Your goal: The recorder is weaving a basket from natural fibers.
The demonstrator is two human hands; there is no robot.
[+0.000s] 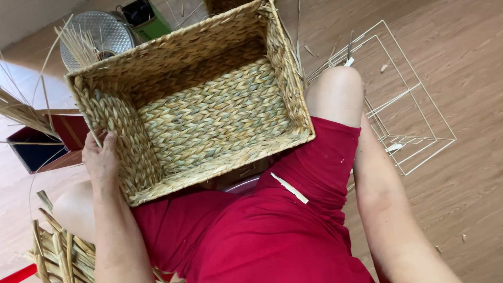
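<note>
From the head view, a rectangular woven basket (204, 99) was seen resting on the lap, tilted so that its open top faced the camera. Its floor and all four walls were shown fully plaited in pale straw, with no bare frame visible; a few loose strand ends stood out at the far rim, so the weaving was judged nearly complete, with trimming or tucking of ends perhaps left.

The left hand (102, 160) was laid against the outside of the basket's near left corner, fingers (98, 139) pressed on the wall and closed on a thin strand there. The right hand was not seen: the right arm (393, 209) was carried down past the knee and out of the frame at the bottom edge, so its grip could not be told.

On the wooden floor (461, 63), just right of the knee, a bare white wire frame (414, 126) was lying, unwoven. Straw strips (57, 251) were piled at the lower left, thin stalks (78, 44) were standing at the upper left beside a round metal fan (102, 31), and a green box (149, 18) was set near the far edge.
</note>
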